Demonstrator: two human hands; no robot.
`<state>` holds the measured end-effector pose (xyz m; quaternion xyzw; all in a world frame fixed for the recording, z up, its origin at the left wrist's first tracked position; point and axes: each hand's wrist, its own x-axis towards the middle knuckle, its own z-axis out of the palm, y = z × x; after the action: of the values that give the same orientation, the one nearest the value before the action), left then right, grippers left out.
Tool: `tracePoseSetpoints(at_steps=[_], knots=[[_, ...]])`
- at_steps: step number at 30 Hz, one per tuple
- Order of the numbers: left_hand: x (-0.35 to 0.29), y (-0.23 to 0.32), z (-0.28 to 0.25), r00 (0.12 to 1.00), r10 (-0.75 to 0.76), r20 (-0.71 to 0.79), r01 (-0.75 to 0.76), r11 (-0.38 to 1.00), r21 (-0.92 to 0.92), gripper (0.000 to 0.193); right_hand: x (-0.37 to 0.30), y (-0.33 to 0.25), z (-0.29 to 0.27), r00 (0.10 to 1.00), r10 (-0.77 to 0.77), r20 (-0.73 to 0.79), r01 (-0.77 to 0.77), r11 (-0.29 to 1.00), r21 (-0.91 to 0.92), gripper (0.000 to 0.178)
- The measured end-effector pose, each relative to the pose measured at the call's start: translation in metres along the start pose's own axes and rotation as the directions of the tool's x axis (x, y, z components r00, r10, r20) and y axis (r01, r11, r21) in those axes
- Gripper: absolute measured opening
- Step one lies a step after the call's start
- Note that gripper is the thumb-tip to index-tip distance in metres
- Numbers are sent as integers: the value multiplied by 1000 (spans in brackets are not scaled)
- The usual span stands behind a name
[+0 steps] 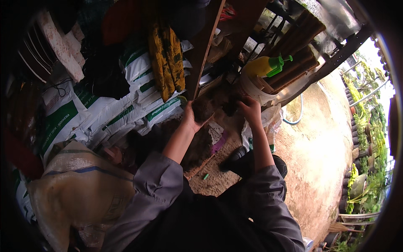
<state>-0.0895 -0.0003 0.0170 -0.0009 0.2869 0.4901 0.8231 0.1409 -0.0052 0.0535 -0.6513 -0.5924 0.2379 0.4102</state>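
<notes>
In the middle, my left hand (pixel 192 121) cups a dark brown clump (pixel 204 110) that looks like soil or fibre, its thumb and fingers spread around the near side. To the right, my right hand (pixel 249 108) has its fingers closed at a blackish clump (pixel 230 107); shadow hides the fingertips and the exact kind of the stuff. Both forearms reach forward in grey sleeves. Below the hands lies a heap of dark material (pixel 195 143) beside a purple-edged piece (pixel 218 142).
Behind my right hand stands a white bucket (pixel 263 95) with a yellow-green spray bottle (pixel 264 66). White-green sacks (pixel 96 109) are piled left, with a beige woven sack (pixel 79 185) nearer. A wooden post (pixel 210 46) rises ahead. Potted plants (pixel 365 168) line the right.
</notes>
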Motion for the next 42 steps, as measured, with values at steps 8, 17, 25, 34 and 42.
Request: tracePoseSetpoints(at_steps=[8, 17, 25, 34, 42], knots=[[4, -18, 3, 973, -172, 154, 138, 968, 210, 43, 1, -83, -40, 724, -690, -16, 633, 673, -384, 27], [-5, -30, 8, 910, -160, 384, 95, 979, 183, 47, -32, -36, -10, 610, -678, 410, 766, 637, -87, 43], [4, -46, -21, 968, -211, 132, 150, 917, 370, 38, -42, -24, -21, 864, -438, 250, 415, 899, 141, 43], [-17, -80, -3, 964, -188, 186, 43, 805, 592, 56, -44, -11, -41, 908, -255, 332, 247, 967, 67, 37], [-32, -111, 10, 895, -312, 319, -94, 567, 818, 80, -40, 10, -64, 980, -111, 168, 115, 993, -18, 35]])
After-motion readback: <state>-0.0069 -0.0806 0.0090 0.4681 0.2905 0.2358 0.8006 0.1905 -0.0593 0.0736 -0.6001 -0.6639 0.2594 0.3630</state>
